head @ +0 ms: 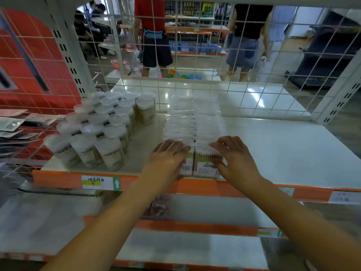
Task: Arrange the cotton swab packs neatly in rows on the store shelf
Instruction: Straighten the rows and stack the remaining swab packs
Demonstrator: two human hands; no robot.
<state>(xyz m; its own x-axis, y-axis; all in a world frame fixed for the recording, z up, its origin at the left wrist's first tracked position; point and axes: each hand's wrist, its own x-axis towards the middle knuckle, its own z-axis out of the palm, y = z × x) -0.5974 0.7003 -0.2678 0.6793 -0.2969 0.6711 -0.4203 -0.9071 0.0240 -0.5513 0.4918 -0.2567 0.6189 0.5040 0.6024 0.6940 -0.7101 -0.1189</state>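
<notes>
A: Head view. Cotton swab packs (192, 126) noted in two adjoining rows, run from the wire back panel (195, 55) to the front edge of the shelf (293, 153). Front pair of packs (203, 163) stood at the orange lip (195, 185).

B: Hands?

A: Left hand (169, 155) laid on the left front pack, fingers nearly straight and pressed together along its top. Right hand (232, 155) curled over the right front pack, thumb seen at its face; a grip is judged likely.

B: Risks?

A: Front packs are placed at the very edge; too hard a tug could tip them over the lip. A push inward could buckle the rows, since the packs are only loosely packed. Blur hides the rear packs' alignment.

B: Surroundings?

A: Round swab tubs (101, 130) grouped just left of the rows, apart from them. White shelf left bare to the right. Price label (100, 182) seen on the lip. Lower shelves (195, 249) below. Through the panel, two standing people (154, 36) and further store racks recorded.
</notes>
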